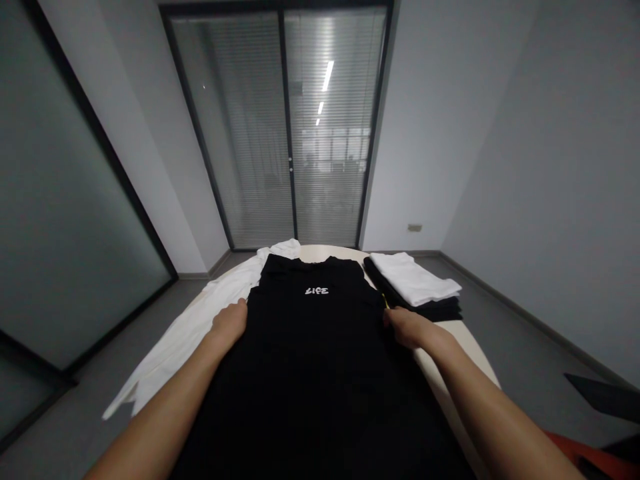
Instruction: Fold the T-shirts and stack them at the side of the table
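Observation:
A black T-shirt [315,373] lies spread out on the pale table, its neckline at the far end and small white lettering below it. At the shirt's left edge, near the sleeve, my left hand [231,324] is closed on the cloth. My right hand [406,327] pinches the opposite edge at about the same height. A thin yellow strip [385,301] shows just beyond its fingers; what it is I cannot make out. The fingertips of both hands are partly hidden, and the shirt's lower part runs out of view towards me.
White garments [200,320] lie along the table's left side and hang over its edge. At the right, a folded white garment [415,280] rests on a stack of folded black cloth [440,310]. The rounded table [475,350] shows at the right. Beyond stands a glass door with blinds [330,200].

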`<state>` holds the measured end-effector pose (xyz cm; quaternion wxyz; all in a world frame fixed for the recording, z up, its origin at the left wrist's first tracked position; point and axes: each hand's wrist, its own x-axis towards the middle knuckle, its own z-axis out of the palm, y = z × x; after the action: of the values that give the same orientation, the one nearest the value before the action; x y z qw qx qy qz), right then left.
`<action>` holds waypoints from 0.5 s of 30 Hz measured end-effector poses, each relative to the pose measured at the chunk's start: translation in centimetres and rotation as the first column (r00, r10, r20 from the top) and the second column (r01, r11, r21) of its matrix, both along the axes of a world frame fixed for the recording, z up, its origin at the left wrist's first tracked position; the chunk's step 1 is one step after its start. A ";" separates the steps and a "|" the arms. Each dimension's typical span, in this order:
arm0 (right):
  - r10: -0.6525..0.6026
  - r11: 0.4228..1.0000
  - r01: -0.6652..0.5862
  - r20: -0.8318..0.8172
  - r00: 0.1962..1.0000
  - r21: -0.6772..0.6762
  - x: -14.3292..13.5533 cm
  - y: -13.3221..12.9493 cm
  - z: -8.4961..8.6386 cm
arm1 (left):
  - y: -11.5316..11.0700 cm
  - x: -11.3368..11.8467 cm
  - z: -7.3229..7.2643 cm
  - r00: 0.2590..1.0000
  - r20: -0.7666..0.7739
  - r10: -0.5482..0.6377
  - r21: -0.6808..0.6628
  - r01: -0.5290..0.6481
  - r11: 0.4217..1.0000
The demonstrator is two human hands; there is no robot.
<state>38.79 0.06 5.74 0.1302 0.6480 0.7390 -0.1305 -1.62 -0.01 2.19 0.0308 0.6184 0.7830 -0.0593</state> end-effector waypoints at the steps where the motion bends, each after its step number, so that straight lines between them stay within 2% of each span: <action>1: -0.019 0.999 0.019 0.008 1.000 -0.035 0.2 0.0 0.2 | 0.0 -0.2 0.3 1.000 0.006 -0.012 -0.028 0.012 1.000; 3: -0.042 0.995 0.043 0.019 0.999 -0.090 0.3 0.0 0.6 | -0.1 -0.6 0.8 0.999 0.018 -0.036 -0.078 0.037 0.996; 5: -0.024 0.996 0.027 0.033 0.999 -0.089 0.4 0.0 0.9 | -0.1 -0.6 1.3 0.998 0.021 -0.053 -0.105 0.055 0.993; 9: 0.039 0.992 -0.045 0.055 0.998 0.115 -0.2 0.1 1.2 | 0.1 0.4 2.1 0.999 -0.019 -0.049 -0.055 0.047 0.997; 11: 0.135 0.973 -0.129 -0.018 0.991 0.189 -0.7 0.2 1.1 | 0.2 1.2 2.5 0.998 -0.040 -0.054 -0.003 0.054 0.999; 12: 0.206 0.964 -0.188 -0.083 0.975 0.186 -1.0 0.2 1.1 | 0.3 1.7 2.6 0.997 -0.043 -0.068 0.020 0.069 0.997; 15: 0.371 0.927 -0.369 -0.316 0.873 0.070 -1.9 0.1 0.7 | 0.2 3.0 2.8 0.988 -0.028 -0.151 0.063 0.153 0.986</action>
<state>36.85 0.16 6.49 0.0272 0.4649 0.8609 -0.2049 1.41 0.21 4.95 -0.0030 0.6763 0.7354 -0.0430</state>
